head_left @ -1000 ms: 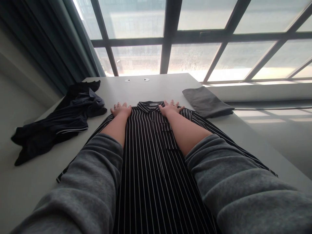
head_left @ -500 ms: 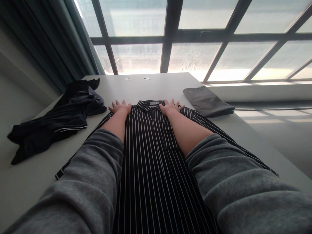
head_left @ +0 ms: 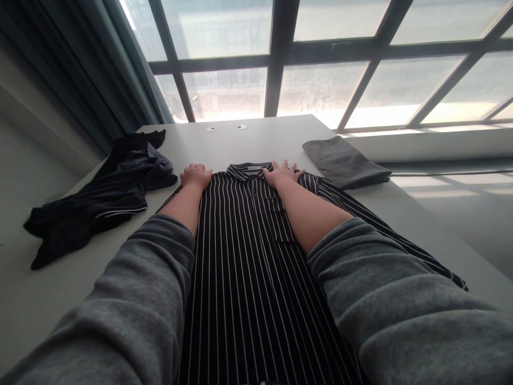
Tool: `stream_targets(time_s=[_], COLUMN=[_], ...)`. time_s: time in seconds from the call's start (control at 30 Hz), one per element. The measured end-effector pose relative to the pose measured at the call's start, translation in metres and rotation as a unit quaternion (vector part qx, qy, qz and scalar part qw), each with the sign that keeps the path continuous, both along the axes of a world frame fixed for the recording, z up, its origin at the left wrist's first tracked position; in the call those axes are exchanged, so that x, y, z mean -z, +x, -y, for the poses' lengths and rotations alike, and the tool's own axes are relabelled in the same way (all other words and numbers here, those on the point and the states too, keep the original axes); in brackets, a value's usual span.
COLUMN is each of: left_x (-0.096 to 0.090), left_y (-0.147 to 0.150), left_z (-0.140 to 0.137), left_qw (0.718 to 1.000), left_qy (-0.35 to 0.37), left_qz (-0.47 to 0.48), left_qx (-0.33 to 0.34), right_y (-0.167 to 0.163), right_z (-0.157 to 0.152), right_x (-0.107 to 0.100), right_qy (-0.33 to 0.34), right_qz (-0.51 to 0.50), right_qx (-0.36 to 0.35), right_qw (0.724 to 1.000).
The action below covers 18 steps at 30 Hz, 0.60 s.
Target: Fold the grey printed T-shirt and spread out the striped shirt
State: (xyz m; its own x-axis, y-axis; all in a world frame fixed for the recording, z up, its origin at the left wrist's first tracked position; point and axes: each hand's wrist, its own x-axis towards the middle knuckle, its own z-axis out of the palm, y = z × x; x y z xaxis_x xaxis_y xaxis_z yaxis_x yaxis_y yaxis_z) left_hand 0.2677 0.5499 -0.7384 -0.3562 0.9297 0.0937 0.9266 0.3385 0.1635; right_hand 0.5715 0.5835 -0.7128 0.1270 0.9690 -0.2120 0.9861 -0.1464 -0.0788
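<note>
A black shirt [head_left: 228, 256] with thin white stripes lies front up and spread out, its collar [head_left: 244, 172] at the far end. At its left shoulder seam as I look, my left hand [head_left: 195, 175] has its fingers curled down and gathered on the fabric. My right hand [head_left: 284, 174] rests flat beside the collar on the other shoulder, fingers spread. A chest pocket shows just below that hand. My forearms hide parts of both sleeves, and the lower end of the shirt runs out of view.
The white table [head_left: 272, 141] has two small round inserts near its far edge. Rumpled dark clothes [head_left: 92, 208] lie on the left, and a folded grey cloth [head_left: 344, 163] on the right. Behind are a window [head_left: 224, 91] and a dark curtain [head_left: 80, 59].
My left hand has gone from spread fingers to curled ones on the shirt's shoulder, moving slightly left. My right hand remains spread in place. The view has shifted a little.
</note>
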Motion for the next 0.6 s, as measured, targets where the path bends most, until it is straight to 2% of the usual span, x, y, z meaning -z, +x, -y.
stream_targets(time_s=[0.07,0.13,0.23,0.33,0.43,0.53,0.6], left_x=[-0.006,-0.016,-0.031,-0.035,-0.022,-0.001,0.013], left_y=[0.005,0.012,0.026,0.035,0.021,-0.016,-0.045], left_z=[0.007,0.017,0.039,0.077,0.128,0.182,0.217], left_qw=[0.999,0.996,0.987,0.976,0.976,0.985,0.988], left_qy=[0.029,0.044,0.052,0.050,-0.001,-0.044,-0.042], left_qz=[-0.029,-0.069,-0.104,-0.100,-0.088,-0.059,-0.039], left_qx=[-0.003,0.022,0.110,0.189,0.201,0.157,0.142], right_y=[0.000,-0.001,-0.002,-0.003,-0.004,-0.005,-0.006], right_z=[0.001,0.002,0.001,0.000,-0.002,-0.002,-0.001], right_x=[0.000,0.000,0.000,0.002,0.004,0.005,0.005], right_qy=[0.004,0.005,0.004,0.009,0.016,0.016,0.017], right_qz=[-0.005,-0.012,-0.021,-0.027,-0.030,-0.029,-0.028], right_qx=[0.002,0.002,-0.001,-0.001,-0.005,-0.005,-0.004], right_qw=[1.000,1.000,1.000,1.000,0.999,0.999,0.999])
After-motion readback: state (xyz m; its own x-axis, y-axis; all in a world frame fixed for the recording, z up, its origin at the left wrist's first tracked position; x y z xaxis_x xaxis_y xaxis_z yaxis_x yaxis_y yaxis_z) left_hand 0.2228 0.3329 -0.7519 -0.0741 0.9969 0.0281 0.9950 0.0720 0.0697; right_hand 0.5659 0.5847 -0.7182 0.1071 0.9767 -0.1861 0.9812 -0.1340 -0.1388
